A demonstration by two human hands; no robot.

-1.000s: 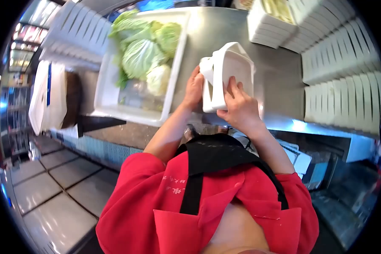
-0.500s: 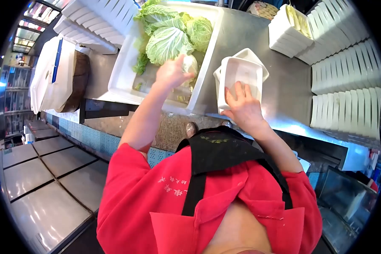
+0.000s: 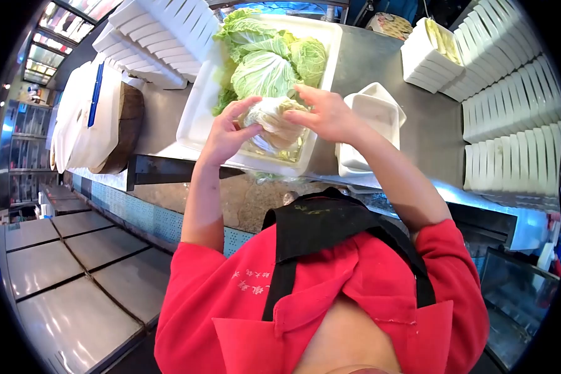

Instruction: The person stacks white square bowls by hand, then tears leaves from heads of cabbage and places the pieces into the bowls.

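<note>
Between my two hands is a pale Chinese cabbage [image 3: 269, 118], held above the near end of a large white tray [image 3: 193, 128]. My left hand [image 3: 230, 129] grips its left side, thumb and fingers curved around it. On the other side my right hand [image 3: 327, 115] holds its upper right with thumb and fingertips. The cabbage's underside is partly hidden. Behind it, several greener cabbages [image 3: 265, 73] lie in the tray's far half. To the right of the tray sit stacked white rectangular containers [image 3: 375, 118], with neither hand on them.
Stacks of white containers [image 3: 511, 112] line the right side of the steel counter [image 3: 427, 118]; a nearer stack [image 3: 439, 47] has pale food on top. More stacked containers [image 3: 162, 37] stand back left. White boards and a blue-handled tool [image 3: 95, 93] rest on a round wooden block [image 3: 129, 118].
My right hand has left the white container and moved left onto the cabbage. My left hand has lifted that cabbage from the tray and now shares the hold.
</note>
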